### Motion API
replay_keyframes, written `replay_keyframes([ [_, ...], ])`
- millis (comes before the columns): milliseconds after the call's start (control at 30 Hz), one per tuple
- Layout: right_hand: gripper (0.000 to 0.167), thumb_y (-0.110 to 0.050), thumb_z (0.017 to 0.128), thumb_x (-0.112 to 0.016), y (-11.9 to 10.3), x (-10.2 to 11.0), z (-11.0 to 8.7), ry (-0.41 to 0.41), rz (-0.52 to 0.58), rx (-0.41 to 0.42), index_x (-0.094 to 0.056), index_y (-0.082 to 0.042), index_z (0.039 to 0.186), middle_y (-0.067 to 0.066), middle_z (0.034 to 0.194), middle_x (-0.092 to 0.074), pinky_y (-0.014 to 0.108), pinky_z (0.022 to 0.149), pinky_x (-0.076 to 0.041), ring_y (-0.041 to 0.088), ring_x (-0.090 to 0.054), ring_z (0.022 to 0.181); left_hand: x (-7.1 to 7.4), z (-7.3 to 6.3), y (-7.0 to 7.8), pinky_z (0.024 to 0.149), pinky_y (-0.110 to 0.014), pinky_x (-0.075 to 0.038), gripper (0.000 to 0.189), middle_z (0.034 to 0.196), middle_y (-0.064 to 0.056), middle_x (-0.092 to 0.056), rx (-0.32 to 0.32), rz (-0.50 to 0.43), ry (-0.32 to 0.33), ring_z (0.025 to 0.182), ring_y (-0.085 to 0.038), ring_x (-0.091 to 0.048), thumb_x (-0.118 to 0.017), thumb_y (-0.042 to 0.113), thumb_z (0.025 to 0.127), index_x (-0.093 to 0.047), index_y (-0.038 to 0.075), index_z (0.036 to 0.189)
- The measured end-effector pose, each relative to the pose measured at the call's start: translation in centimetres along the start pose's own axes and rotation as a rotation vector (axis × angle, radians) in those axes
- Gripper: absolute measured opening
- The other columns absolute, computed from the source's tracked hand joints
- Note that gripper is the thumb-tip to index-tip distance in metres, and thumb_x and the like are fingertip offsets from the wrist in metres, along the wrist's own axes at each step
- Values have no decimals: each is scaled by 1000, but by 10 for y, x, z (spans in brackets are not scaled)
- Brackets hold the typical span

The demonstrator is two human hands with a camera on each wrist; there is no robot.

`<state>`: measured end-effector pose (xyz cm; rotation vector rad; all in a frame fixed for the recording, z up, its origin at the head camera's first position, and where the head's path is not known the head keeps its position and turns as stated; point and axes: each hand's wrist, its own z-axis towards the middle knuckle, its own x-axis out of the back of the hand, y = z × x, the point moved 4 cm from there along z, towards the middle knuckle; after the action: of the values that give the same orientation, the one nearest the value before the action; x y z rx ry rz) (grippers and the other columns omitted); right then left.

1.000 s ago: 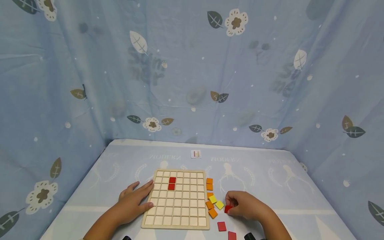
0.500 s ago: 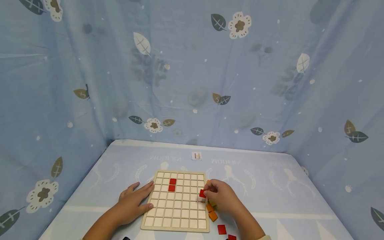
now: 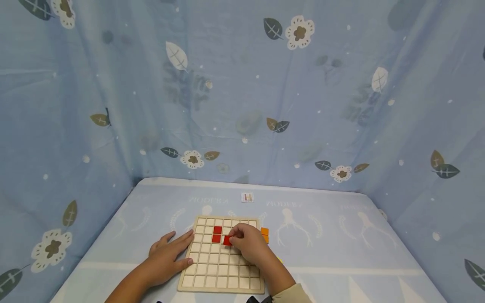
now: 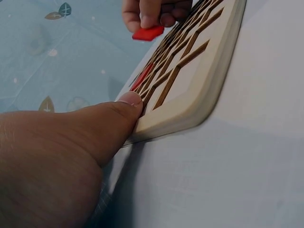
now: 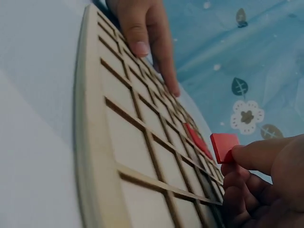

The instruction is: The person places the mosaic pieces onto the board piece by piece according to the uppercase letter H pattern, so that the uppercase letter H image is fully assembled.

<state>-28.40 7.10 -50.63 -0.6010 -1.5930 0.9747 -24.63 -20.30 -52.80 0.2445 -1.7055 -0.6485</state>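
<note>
A wooden grid board (image 3: pixel 219 290) lies on the table, with two red square tiles (image 3: pixel 216 238) set one behind the other in its cells. My right hand (image 3: pixel 248 243) pinches another red square tile (image 5: pixel 223 147) between thumb and fingers. This tile is above the board, just right of the two seated ones. At the board's left edge rests my left hand (image 3: pixel 165 260), fingers spread and fairly straight. Its thumb (image 4: pixel 118 111) touches the frame in the left wrist view.
Orange tiles (image 3: pixel 265 232) lie along the board's right side. A bit of yellow tile (image 3: pixel 280 260) shows beside the right forearm, which hides other tiles. A small printed card (image 3: pixel 247 197) lies near the table's back. Patterned curtains (image 3: pixel 242 105) surround the table.
My right hand has carried the red tile from the table right of the board leftward, over the board, to near the two seated tiles. The left hand has stayed put.
</note>
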Motion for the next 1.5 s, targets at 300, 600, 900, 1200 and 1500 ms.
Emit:
replay_keyframes([
  [300,5,-18,100,-74,-12,-19,11,18,1,32,-70,-21,97,-7,89,-65,29,69,-49,12,-58,79,3,0,2,115,-74,-8,82,172,10,-29,-1,20,11,158,-51,-12,-71,59,93,-42,26,162],
  [600,8,-16,99,-75,-8,-28,12,60,-11,38,-70,-22,94,-9,87,-64,30,69,-49,12,-57,78,2,3,0,116,-73,-7,83,172,13,-28,1,36,7,158,-51,-11,-70,62,93,-41,27,163],
  [900,8,-17,97,-77,-9,-32,14,98,-10,44,-71,-22,93,-12,84,-64,27,68,-49,9,-57,76,3,3,2,115,-73,-7,83,172,14,-29,8,28,4,158,-51,-11,-70,61,93,-42,28,162],
  [1200,10,-18,96,-78,-12,-36,10,92,-58,23,-73,-25,91,-16,83,-65,28,69,-49,7,-58,76,2,-3,4,116,-75,-8,82,172,10,-30,3,23,3,158,-50,-12,-71,59,93,-42,26,162],
  [1500,9,-16,96,-78,-13,-37,7,70,-90,33,-74,-22,90,-14,84,-65,28,70,-49,7,-57,76,2,-4,4,115,-75,-9,82,172,10,-30,-2,31,8,158,-50,-12,-70,60,94,-41,26,163],
])
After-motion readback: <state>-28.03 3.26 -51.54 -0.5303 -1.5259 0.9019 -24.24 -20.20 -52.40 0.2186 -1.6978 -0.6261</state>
